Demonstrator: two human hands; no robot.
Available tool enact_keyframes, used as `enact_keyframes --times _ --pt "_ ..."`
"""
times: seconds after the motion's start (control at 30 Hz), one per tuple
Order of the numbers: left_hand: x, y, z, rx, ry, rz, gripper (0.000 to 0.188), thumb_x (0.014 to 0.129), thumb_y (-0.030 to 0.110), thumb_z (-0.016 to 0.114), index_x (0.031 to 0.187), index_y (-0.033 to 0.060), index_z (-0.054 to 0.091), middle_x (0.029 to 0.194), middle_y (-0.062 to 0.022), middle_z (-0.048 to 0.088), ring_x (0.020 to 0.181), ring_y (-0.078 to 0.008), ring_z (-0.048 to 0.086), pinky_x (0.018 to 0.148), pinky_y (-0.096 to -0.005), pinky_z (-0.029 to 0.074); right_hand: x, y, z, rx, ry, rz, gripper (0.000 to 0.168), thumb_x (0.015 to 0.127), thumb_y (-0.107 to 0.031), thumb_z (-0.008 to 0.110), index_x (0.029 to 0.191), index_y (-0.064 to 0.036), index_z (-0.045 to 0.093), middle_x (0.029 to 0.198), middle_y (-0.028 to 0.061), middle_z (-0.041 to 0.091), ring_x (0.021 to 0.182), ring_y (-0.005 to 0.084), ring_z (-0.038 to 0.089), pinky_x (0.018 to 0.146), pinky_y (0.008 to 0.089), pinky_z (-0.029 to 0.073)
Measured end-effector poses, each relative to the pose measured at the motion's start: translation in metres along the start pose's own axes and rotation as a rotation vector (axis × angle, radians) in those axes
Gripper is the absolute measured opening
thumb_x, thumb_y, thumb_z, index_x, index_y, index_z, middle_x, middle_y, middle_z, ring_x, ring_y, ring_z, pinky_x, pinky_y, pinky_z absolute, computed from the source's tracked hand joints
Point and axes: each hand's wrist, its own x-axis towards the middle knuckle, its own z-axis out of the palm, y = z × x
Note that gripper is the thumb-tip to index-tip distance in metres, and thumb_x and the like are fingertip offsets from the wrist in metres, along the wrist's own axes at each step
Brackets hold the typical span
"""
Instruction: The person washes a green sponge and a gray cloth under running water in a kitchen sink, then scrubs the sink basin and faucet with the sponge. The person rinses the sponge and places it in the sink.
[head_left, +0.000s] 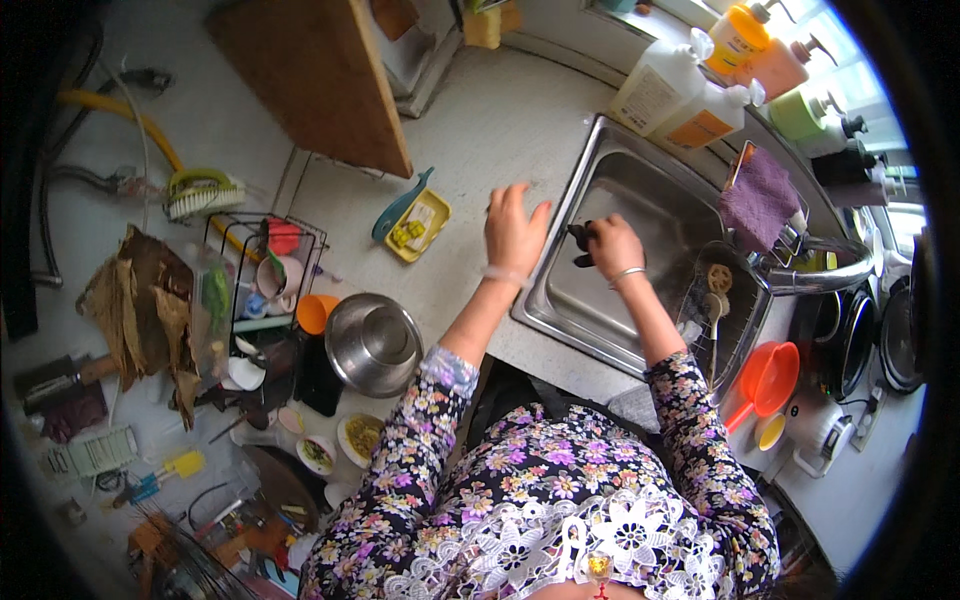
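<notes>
My left hand (516, 231) is over the counter beside the sink's left rim. Its fingers are apart and nothing is in it. Over the stainless steel sink (637, 184), my right hand (619, 247) grips a small dark, limp item (579, 235); its kind is unclear, and the fingers cover part of it. In the basin's right part sits a wire rack (739, 322) with a long-handled brush (715, 319) and a round brown slice-like scrubber (719, 277). A yellow dish (437, 221) holding yellow-green pieces lies on the counter left of my left hand.
Bottles (660, 90) line the sink's back edge. A purple cloth (760, 196) hangs beside the chrome faucet (810, 277). To the right are a red ladle (776, 375) and a kettle (821, 431). A steel bowl (349, 360) and a wooden board (315, 75) stand to the left.
</notes>
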Motion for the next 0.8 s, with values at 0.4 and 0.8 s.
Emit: enact_keyframes --times 0.4,0.8 --pt "0.21 0.201 0.064 -0.099 -0.371 0.636 0.051 0.073 0.036 0.067 0.111 0.0035 0.056 0.098 -0.0239 0.063 0.101 -0.0355 0.059 0.086 -0.0438 0.048 -0.024 0.049 -0.012 0.747 0.181 0.386 0.023 0.076 -0.014 0.066 0.098 -0.004 0.066 0.087 0.011 0.064 0.08 0.0191 0.062 0.074 0.0298 0.047" --pt "0.14 0.14 -0.048 -0.156 0.022 0.411 0.014 0.069 0.005 0.063 0.082 0.0058 0.059 0.074 -0.0113 0.063 0.067 -0.0286 0.062 0.062 -0.0354 0.049 0.069 0.02 -0.073 0.443 0.716 0.074 0.026 0.08 -0.009 0.062 0.106 -0.007 0.062 0.113 0.0158 0.057 0.106 0.033 0.056 0.091 0.0372 0.044"
